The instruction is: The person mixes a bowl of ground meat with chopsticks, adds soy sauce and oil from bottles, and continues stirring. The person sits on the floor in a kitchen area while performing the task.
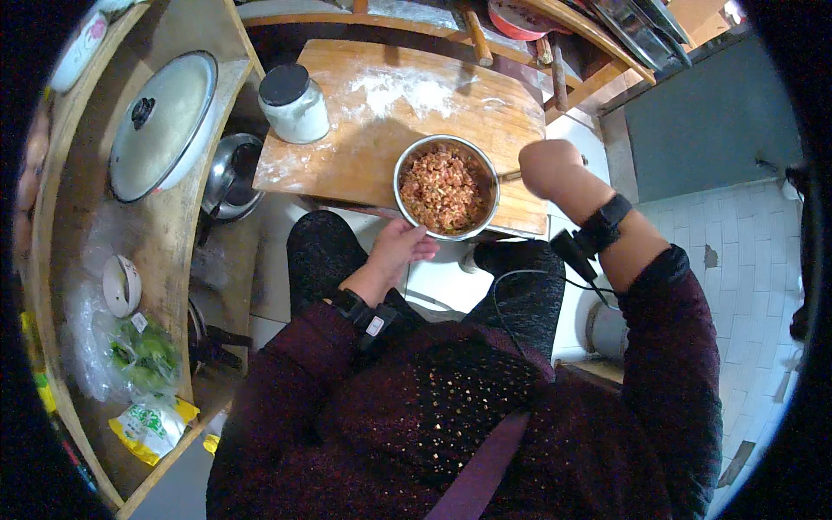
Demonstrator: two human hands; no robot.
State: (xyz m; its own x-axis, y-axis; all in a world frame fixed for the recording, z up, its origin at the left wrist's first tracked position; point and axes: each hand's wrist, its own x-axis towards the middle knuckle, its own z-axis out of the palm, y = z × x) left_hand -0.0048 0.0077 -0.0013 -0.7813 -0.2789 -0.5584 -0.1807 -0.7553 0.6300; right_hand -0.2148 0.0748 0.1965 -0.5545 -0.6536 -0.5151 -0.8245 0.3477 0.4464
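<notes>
A round metal bowl (493, 207) filled with minced meat mixture (441, 187) sits at the near edge of a wooden board (351, 159). My left hand (398, 250) grips the bowl's near rim, thumb on top and fingers beneath. At the bowl's right side, my right hand (551, 168) is closed in a fist around a thin handle (510, 176). That handle meets the bowl's rim; whether it belongs to the bowl or to a utensil, I cannot tell. White flour (406, 91) is scattered over the board's far part.
A jar with a black lid (286, 84) stands on the board's left. Left, a wooden shelf holds a lidded enamel basin (166, 123), a small bowl (121, 286), bagged green vegetables (143, 357) and a yellow-white packet (153, 429). Rolling pins (478, 39) jut out beyond the board. A cable (520, 274) hangs by my right wrist.
</notes>
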